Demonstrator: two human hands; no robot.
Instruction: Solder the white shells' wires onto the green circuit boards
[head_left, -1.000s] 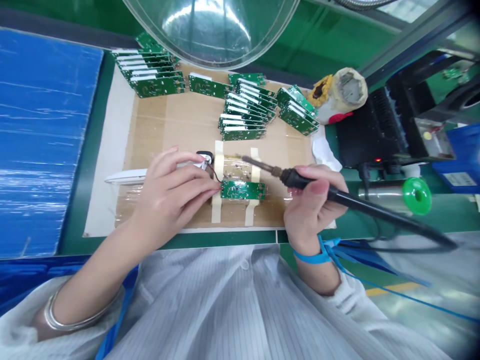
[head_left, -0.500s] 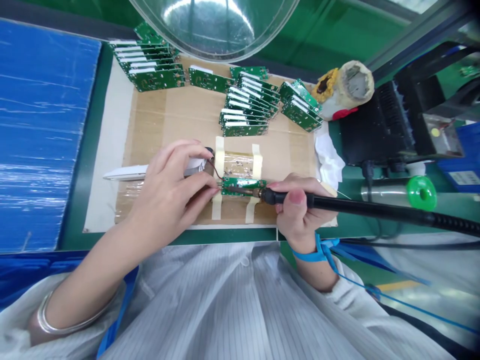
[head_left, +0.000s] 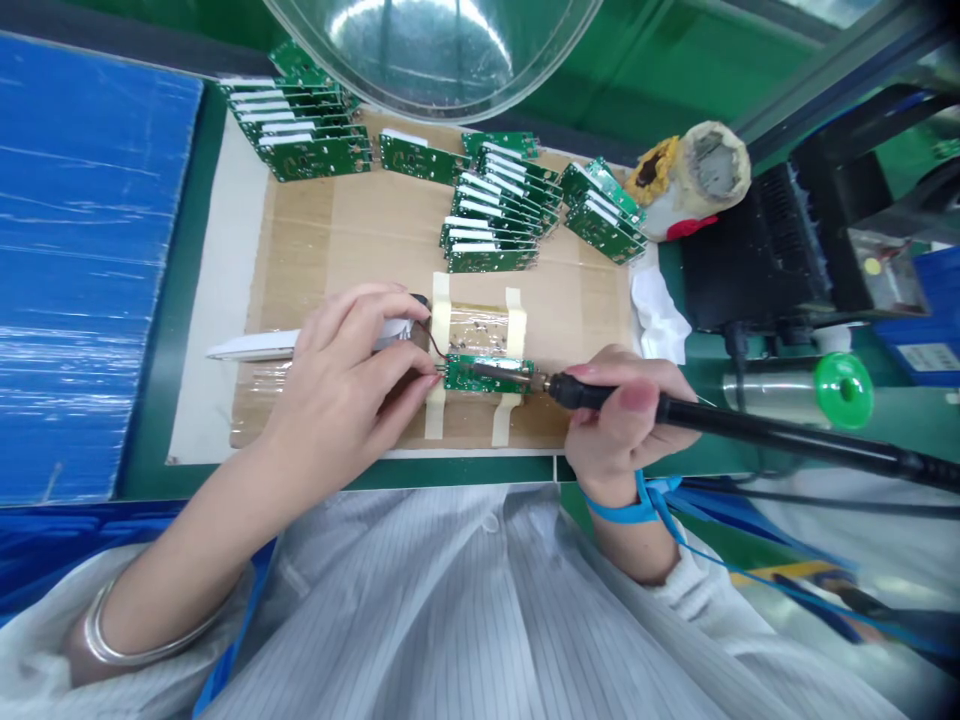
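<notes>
A small green circuit board [head_left: 491, 374] lies on the taped cardboard in front of me. My right hand [head_left: 626, 405] grips a soldering iron [head_left: 581, 392] by its black handle, and the metal tip reaches leftward over the board. At the board's left end is my left hand [head_left: 352, 370], its fingers curled around a thin dark wire [head_left: 435, 340] that runs to the board. One lower fingertip rests by the board's left edge. Beneath this hand lies a long white plastic piece [head_left: 255, 345], partly covered by the fingers.
Stacked green boards [head_left: 315, 155] stand at the back left, and more boards [head_left: 495, 255] at the back middle. A round clear lens [head_left: 435, 60] hangs overhead. On the right are a white tissue [head_left: 660, 315], a black station [head_left: 739, 250] and a green-ended spool [head_left: 844, 390].
My right hand has drawn the soldering iron slightly to the right, and its tip has shifted from the board's left part towards its middle. My left hand stays nearly still.
</notes>
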